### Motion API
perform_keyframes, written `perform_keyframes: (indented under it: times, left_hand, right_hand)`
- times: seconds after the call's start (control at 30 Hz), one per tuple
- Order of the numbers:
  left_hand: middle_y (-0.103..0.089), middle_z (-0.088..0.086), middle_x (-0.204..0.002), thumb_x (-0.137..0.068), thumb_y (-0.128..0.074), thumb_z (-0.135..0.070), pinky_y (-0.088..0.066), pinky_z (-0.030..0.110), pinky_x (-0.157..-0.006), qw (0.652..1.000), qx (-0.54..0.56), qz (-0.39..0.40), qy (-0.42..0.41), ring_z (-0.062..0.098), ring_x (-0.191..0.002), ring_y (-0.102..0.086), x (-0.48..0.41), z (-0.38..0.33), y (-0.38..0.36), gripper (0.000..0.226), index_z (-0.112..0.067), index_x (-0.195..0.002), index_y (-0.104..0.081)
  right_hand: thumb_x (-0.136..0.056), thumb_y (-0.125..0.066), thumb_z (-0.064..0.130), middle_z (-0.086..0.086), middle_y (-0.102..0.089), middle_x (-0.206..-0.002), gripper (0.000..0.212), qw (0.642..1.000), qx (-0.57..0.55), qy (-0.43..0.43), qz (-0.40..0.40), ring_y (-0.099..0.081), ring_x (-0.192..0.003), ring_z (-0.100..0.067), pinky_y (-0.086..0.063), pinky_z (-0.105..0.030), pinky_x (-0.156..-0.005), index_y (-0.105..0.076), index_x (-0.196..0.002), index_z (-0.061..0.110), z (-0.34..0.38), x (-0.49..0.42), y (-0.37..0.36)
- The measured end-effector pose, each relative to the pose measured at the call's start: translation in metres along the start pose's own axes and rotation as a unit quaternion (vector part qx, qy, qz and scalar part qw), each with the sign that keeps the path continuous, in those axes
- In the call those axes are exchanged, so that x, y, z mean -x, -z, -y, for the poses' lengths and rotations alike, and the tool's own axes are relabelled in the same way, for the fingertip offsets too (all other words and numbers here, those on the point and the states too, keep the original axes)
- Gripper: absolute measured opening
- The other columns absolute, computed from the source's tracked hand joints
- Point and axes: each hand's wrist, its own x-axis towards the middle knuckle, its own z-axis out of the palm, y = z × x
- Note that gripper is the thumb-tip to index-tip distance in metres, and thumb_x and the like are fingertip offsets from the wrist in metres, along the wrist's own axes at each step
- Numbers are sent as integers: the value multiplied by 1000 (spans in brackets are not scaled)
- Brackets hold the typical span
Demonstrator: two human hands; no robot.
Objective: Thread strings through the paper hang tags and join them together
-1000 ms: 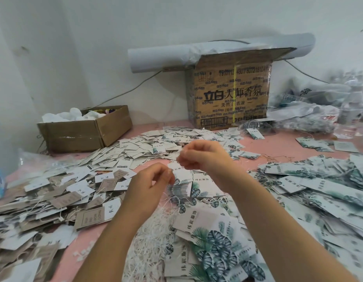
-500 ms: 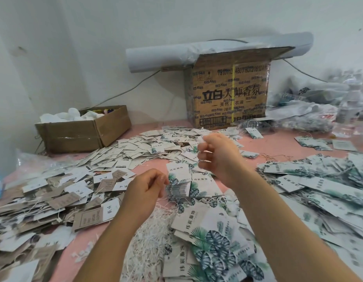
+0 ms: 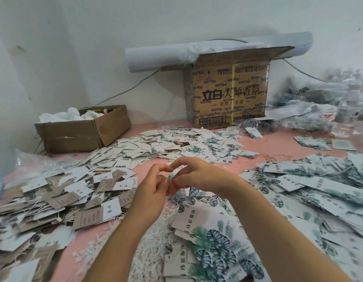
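The tall carton [image 3: 229, 94] at the back of the pink surface [image 3: 278, 143] is printed in black "立白 大师香氛", with "天然" and "衣液" on the line beneath and a number string starting "7910113" along its top edge. Straight in front of the carton, above the surface, both hands meet on one small hang tag [image 3: 174, 173]. The left hand [image 3: 154, 192] pinches its lower, green-leaf end with curled fingers, and the right hand [image 3: 199, 176] pinches its upper white end between thumb and forefinger. The tag's long axis seems to run from the leaf end up and away toward the carton, tilted a little right, though fingers hide most of it. Nearer than the hands lie bigger leaf-printed tags [image 3: 213, 237] whose vertical characters look like "伟宸服饰", beside a tangle of white strings [image 3: 154, 243]. Left of the carton's front, brown tags [image 3: 89, 216] carry lettering too fine to read, and a small open box [image 3: 83, 133] sits against the wall.
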Motion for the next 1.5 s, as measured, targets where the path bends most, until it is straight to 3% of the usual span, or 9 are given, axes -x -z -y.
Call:
perform_keyframes:
  times: [0.13, 0.27, 0.37, 0.63, 0.97, 1.17, 1.33, 1.43, 1.5]
  left_hand:
    - [-64, -10, -63, -98, -41, -11, -41, 11, -57, 1000, -8, -1, -3, -5, -57, -53, 1, 3, 0, 28, -39, -99, -44]
    - [-66, -5, -80, -97, -45, -12, -36, 1, -54, 999, -21, -16, 22, -7, -62, -55, 2, 15, -2, 29, -38, -108, -39]
    - [-61, -5, -103, -96, -48, -12, -36, -1, -58, 998, -36, -27, 49, -4, -80, -54, 2, 27, -3, 29, -31, -115, -37]
    - [-42, -21, -133, -96, -48, -22, -39, 30, -93, 999, -31, -14, 38, 8, -111, -46, 9, 50, -18, 42, -36, -132, -31]
    - [-38, -29, -120, -86, -35, -49, -35, 8, -75, 1000, 17, -3, 11, -18, -103, -42, 13, 45, -18, 42, -61, -126, -24]
    - [-62, -25, -101, -71, -49, -57, -42, 8, -64, 988, 127, -13, 91, -17, -82, -57, 14, 44, -15, 32, -46, -100, -58]
    - [-72, -16, -81, -63, -69, -42, -48, 13, -62, 977, 157, -66, 125, -4, -74, -65, 10, 50, -10, 25, -30, -85, -70]
    - [-72, -14, -77, -72, -76, -16, -49, 17, -66, 975, 146, -81, 144, 4, -75, -67, 8, 59, -9, 14, -26, -81, -72]
    - [-72, -11, -75, -75, -74, -3, -49, 22, -67, 974, 138, -100, 152, 10, -78, -67, 6, 65, -8, 21, -24, -79, -72]
  right_hand:
    - [-88, -49, 6, 2, -59, -74, 27, 995, 93, -12, -38, -52, -49, -3, -41, -17, -45, -50, -115, 12, -8, -8, -10]
    - [-86, -52, 20, -2, -64, -104, 41, 900, 403, 18, -165, -59, -92, -21, -47, -30, -73, -49, -126, 23, -25, -17, -13]
    - [-90, -49, 24, -5, -65, -110, 30, 865, 472, -3, -169, -59, -101, -26, -46, -33, -76, -51, -120, 21, -45, -20, -19]
    - [-96, -44, 29, -7, -64, -103, 23, 857, 485, 2, -176, -58, -100, -27, -40, -32, -73, -61, -108, 20, -52, -25, -16]
    - [-97, -38, 25, -2, -65, -82, 26, 832, 509, 133, -174, -61, -76, -24, -53, -36, -73, -60, -109, 17, -41, -20, -18]
    - [-82, -56, 17, 9, -59, -60, 24, 884, 423, 175, -96, -42, -53, -7, -32, -20, -57, -70, -100, 24, -37, -13, -18]
    - [-90, -49, 15, 15, -53, -62, 27, 938, 299, 47, -168, -44, -47, 2, -37, -16, -49, -65, -110, 21, -46, -19, -4]
    - [-91, -47, 14, 1, -65, -106, 30, 920, 298, -64, -247, -56, -73, -13, -47, -27, -63, -58, -118, 17, -53, -19, 15]
    - [-91, -49, 19, -4, -63, -108, 23, 892, 352, -128, -253, -58, -87, -20, -46, -29, -67, -57, -111, 13, -59, -18, 23]
